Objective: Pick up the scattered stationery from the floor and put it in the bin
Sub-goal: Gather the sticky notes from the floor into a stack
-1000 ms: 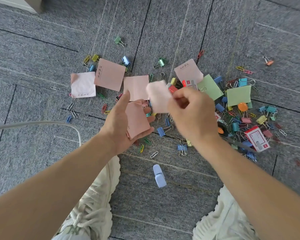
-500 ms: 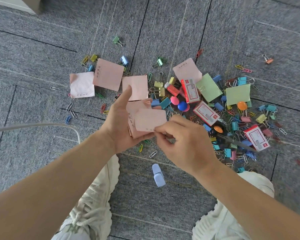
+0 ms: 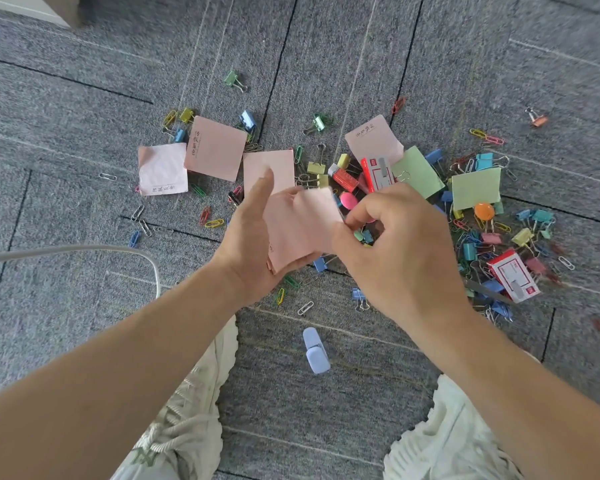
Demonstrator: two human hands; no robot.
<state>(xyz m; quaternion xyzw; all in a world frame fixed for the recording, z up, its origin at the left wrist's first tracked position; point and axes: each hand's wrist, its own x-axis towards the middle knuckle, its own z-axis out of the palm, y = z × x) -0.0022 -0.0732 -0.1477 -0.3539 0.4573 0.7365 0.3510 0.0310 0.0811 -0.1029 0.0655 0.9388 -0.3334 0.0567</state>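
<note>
Grey carpet-tile floor (image 3: 84, 202), dark seams running across it, and a proper spill of stationery over the middle of it. No bin shows from where I stand.

The person crouches over the mess. The left hand (image 3: 253, 244) cradles a pink stack (image 3: 298, 226) of sticky notes above the floor, fingers curled under its lower edge, thumb raised clear. The right hand (image 3: 395, 258) has its grip closed on the stack's 3 o'clock edge, thumb and fingertips pinching it.

More pink notes (image 3: 215, 147) lie flat at 10 to 12 o'clock of the hands, and one curls up at 1 o'clock. Two green notes (image 3: 475, 188) sit at 2 o'clock among a thick heap of binder clips (image 3: 484, 161). One staple box (image 3: 378, 173) lies at 1 o'clock, touching a green note; another is at 3 o'clock. Paper clips (image 3: 305, 308) are strewn all round, and a pale blue clip (image 3: 316, 351) lies alone at 6 o'clock between the shoes (image 3: 187, 410). A grey cable (image 3: 118, 251) loops in from 9 o'clock.

The notes look feather-light and floppy, and I'd guess they cling flat to the carpet pile. Best to lift each by a corner or a curled edge, then square it onto the stack; squeezing hard would only crease them. The steel clips are stiff and small, likely better scooped by the handful. The boxes may spill if tipped, so take them by their long sides.
</note>
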